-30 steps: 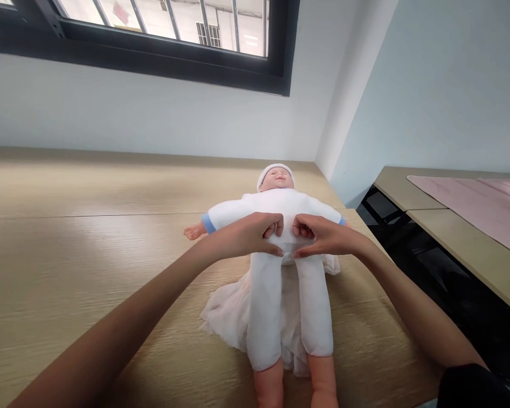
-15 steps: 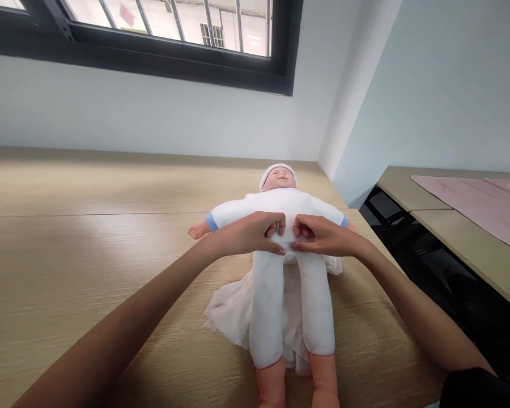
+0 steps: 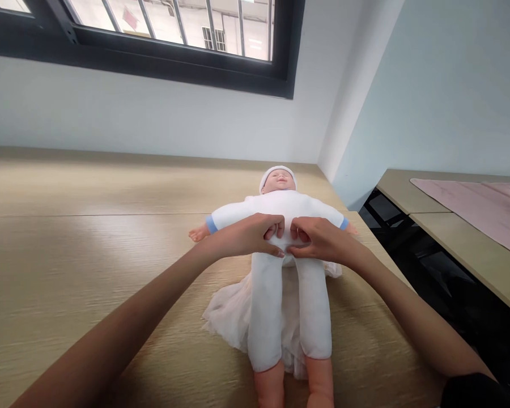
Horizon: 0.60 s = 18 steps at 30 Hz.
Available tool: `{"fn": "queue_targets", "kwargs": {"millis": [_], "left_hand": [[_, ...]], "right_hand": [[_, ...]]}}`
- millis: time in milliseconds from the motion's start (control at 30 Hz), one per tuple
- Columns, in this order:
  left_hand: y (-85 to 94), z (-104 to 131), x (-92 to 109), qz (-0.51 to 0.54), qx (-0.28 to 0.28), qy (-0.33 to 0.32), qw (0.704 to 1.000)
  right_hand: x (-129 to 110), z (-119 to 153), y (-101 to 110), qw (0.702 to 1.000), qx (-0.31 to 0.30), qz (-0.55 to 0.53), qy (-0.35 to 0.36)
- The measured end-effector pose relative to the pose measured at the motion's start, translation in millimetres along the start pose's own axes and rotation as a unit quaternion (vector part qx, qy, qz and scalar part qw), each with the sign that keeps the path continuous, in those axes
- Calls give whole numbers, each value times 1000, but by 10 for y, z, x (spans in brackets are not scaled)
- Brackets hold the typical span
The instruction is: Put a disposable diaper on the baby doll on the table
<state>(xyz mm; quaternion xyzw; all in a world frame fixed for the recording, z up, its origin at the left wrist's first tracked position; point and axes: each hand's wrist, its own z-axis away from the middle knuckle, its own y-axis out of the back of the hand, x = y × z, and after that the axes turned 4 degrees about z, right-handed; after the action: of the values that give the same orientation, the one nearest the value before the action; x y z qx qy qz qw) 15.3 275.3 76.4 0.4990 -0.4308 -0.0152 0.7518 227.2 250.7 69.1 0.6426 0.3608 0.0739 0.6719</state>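
A baby doll (image 3: 268,311) lies on its back on the wooden table, arms spread, in a white suit with blue cuffs and a white cap (image 3: 279,170). Pale gauzy cloth (image 3: 229,314) is spread beneath its legs. Over the left part of the doll's waist, my left hand (image 3: 266,233) has its fingers curled and its thumb below them. My right hand (image 3: 312,238) mirrors it on the other side, close by, fingers curled in the same way. Both hands are at the white fabric; whether they pinch any of it is too small to tell.
The table's (image 3: 89,272) right edge runs close to the doll and my right forearm. Beyond a dark gap stands another table (image 3: 463,243) with a pink cloth (image 3: 484,207). A wall and a barred window (image 3: 174,34) are behind.
My right hand has shifted slightly left, nearer to my left hand. The doll's legs appear slightly farther left and lower. My left hand has hardly moved.
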Motion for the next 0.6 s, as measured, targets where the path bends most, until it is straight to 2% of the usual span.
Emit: {"fn": "queue_targets", "kwargs": {"millis": [233, 600], "left_hand": [[-4, -11, -6, -5, 5, -7, 1000], [-27, -11, -13, 4, 9, -12, 1000]], "right_hand": [[-17, -28, -20, 998, 6, 61, 14], [10, -6, 31, 999, -34, 34, 14]]}}
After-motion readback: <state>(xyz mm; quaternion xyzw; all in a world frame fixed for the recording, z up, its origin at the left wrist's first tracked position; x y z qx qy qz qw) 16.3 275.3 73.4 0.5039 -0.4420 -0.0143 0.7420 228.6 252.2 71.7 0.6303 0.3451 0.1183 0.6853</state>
